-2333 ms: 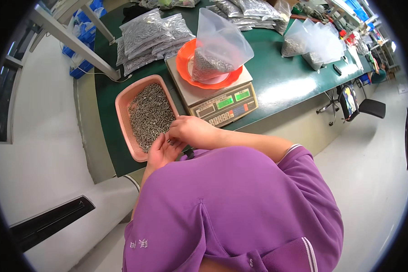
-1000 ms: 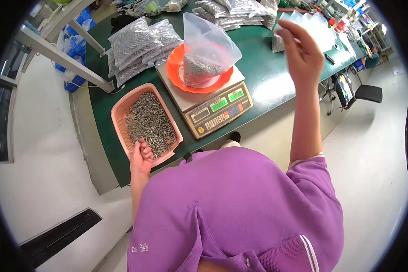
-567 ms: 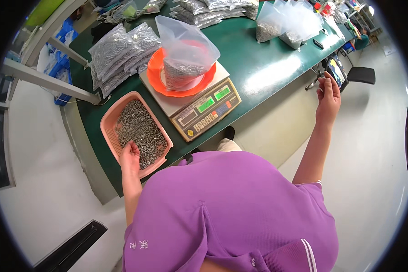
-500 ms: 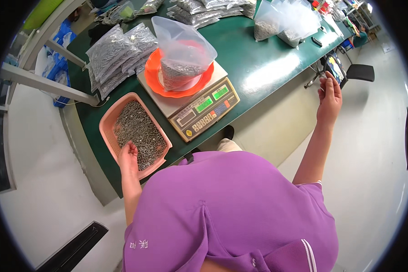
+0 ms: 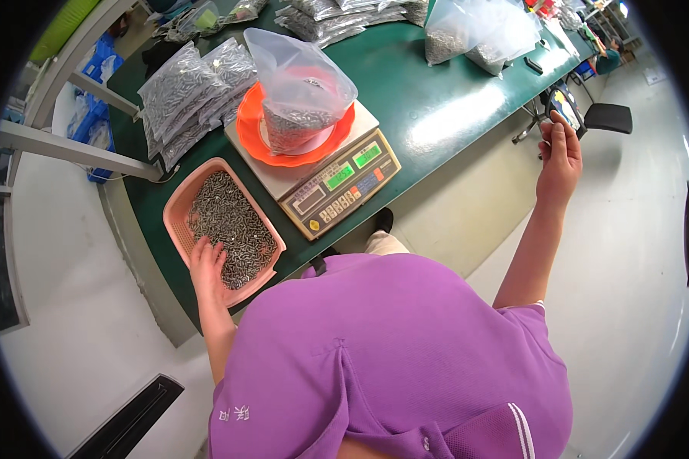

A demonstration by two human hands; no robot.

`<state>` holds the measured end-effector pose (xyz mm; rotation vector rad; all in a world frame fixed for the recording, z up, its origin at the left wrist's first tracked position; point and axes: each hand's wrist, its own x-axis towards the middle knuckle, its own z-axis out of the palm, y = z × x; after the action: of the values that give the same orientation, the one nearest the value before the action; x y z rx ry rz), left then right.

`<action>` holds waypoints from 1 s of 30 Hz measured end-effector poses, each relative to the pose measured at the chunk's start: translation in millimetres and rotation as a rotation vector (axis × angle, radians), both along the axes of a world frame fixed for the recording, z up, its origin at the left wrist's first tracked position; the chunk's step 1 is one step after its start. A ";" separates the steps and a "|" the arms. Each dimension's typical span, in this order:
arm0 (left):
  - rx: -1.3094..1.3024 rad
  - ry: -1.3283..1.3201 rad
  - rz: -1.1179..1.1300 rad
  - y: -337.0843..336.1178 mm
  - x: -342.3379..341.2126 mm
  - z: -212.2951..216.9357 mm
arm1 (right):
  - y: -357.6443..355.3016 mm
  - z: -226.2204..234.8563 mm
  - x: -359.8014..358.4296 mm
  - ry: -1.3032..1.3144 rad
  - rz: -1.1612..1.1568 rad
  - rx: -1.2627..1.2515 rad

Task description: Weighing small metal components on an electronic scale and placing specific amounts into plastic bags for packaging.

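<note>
My left hand is over the near left side of a pink plastic basket, its fingers stretched out and slightly apart. Inside the basket lies a heap of small metal screw-like pieces. Away to the right, my right hand is raised above the floor with its fingers drawn together. A tiny pale spot shows at its fingertips; what it is cannot be made out. A digital scale stands beside the basket. On it sits an orange dish holding an open clear bag partly filled with small metal pieces.
Stacked sealed bags of metal parts lie behind the basket, with more bags at the far edge. Open filled bags stand on the green table. A grey frame post rises at left; a black chair stands at right.
My left hand's fingers have gone from curled to stretched out, and it has shifted slightly left over the basket. My right hand remains raised in nearly the same place.
</note>
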<state>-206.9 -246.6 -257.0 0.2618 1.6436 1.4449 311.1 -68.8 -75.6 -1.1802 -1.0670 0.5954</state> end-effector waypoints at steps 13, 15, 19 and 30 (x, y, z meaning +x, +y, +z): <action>0.041 0.142 0.037 12.9 13.1 33.7 | 16.1 14.6 -28.0 -0.025 0.096 0.009; 0.053 0.159 0.015 25.0 21.4 48.8 | 22.6 21.5 -45.5 -0.057 0.122 -0.034; 0.303 0.494 -0.260 66.0 41.1 93.8 | 45.0 40.8 -95.8 -0.279 0.342 0.051; 0.342 1.470 -0.853 192.0 127.9 189.1 | 136.2 30.3 -245.9 -1.407 0.842 -0.266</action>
<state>-79.0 -54.6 -68.0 2.3050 1.7944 0.7254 65.1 67.4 -45.3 -1.3209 -2.8302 0.4866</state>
